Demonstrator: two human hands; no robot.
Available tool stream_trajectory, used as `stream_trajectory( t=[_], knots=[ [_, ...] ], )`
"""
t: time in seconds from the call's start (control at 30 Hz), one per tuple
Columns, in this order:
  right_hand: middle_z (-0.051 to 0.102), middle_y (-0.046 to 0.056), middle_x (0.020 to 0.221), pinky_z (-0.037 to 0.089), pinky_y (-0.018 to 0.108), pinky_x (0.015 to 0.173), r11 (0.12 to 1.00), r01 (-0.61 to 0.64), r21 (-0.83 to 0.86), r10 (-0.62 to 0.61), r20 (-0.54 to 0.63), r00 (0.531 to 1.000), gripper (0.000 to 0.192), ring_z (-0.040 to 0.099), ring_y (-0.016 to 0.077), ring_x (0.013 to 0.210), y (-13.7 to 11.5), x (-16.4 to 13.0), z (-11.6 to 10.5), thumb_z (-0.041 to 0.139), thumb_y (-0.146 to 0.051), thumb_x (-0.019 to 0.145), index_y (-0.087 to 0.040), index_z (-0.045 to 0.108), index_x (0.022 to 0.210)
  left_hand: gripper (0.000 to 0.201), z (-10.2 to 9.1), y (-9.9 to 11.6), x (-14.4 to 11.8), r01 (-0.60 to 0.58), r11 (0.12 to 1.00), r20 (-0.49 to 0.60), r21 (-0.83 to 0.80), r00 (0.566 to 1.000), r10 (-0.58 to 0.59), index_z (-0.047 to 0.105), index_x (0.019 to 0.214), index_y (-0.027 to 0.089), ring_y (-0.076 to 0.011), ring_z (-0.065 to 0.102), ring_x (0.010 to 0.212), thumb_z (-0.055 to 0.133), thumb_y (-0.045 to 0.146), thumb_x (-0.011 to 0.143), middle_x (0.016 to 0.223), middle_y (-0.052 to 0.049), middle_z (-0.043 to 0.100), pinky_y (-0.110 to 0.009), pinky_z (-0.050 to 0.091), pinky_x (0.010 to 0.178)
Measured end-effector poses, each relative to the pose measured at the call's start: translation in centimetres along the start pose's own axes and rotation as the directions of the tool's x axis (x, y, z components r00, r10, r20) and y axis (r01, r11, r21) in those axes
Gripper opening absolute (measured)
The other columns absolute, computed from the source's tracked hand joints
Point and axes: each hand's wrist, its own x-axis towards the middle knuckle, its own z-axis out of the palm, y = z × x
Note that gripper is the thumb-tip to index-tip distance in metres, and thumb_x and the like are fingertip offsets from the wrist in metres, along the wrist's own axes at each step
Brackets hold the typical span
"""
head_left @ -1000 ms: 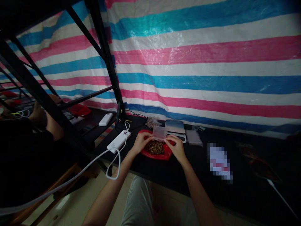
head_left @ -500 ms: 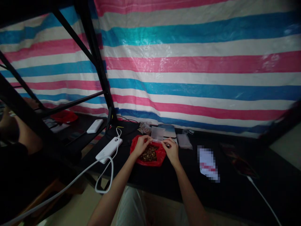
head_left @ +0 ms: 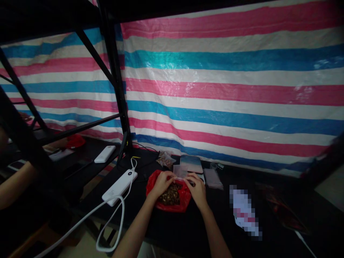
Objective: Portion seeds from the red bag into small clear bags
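Observation:
A red plastic bag (head_left: 179,204) lies open on the black table (head_left: 188,229), holding a heap of small brown pieces (head_left: 169,196). My left hand (head_left: 161,183) and my right hand (head_left: 197,188) both hold a small clear plastic pouch (head_left: 180,171) just above the heap, one hand at each side of it. Behind the pouch sits a flat scale (head_left: 191,163) with a shiny top. A filled clear pouch (head_left: 165,159) lies left of the scale.
A white power bank (head_left: 119,182) with a white cable (head_left: 107,215) lies left of the red bag. Flat clear pouches (head_left: 213,178) lie to the right. A black metal frame (head_left: 115,89) stands at left. Another person's arm (head_left: 16,186) is at far left.
The camera tilted up, so the table sits lower in view. My hands lowered the clear pouch closer to the brown heap and drew nearer together.

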Motion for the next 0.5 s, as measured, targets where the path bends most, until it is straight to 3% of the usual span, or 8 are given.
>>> stream_trajectory(
  t=[0.23,0.5],
  knots=[
    [0.060,0.004,0.086,0.045,0.028,0.064,0.998,0.007,-0.060,-0.007,-0.004,1.000,0.023,0.059,0.0178,0.074,-0.6,-0.4,0.8,0.044,-0.035,0.083,-0.023,0.060,0.073,0.028,-0.5,0.5,-0.4,-0.017,0.988,-0.055,0.156,0.998,0.025,0.061,0.063,0.017,-0.0161,0.056,0.071,0.046,0.032,0.082,0.068,-0.003,0.062,-0.025,0.038,0.070],
    [0.062,0.005,0.086,0.045,0.025,0.058,0.998,-0.029,-0.053,0.029,-0.008,1.000,0.026,0.058,0.0152,0.066,-0.3,-0.3,0.7,0.044,-0.038,0.082,-0.019,0.061,0.076,0.026,0.0,1.4,-0.7,0.021,0.999,-0.054,0.047,0.998,-0.019,0.061,0.075,0.016,-0.0145,0.057,0.070,0.047,0.037,0.081,0.074,-0.002,0.063,-0.023,0.040,0.066]
  ],
)
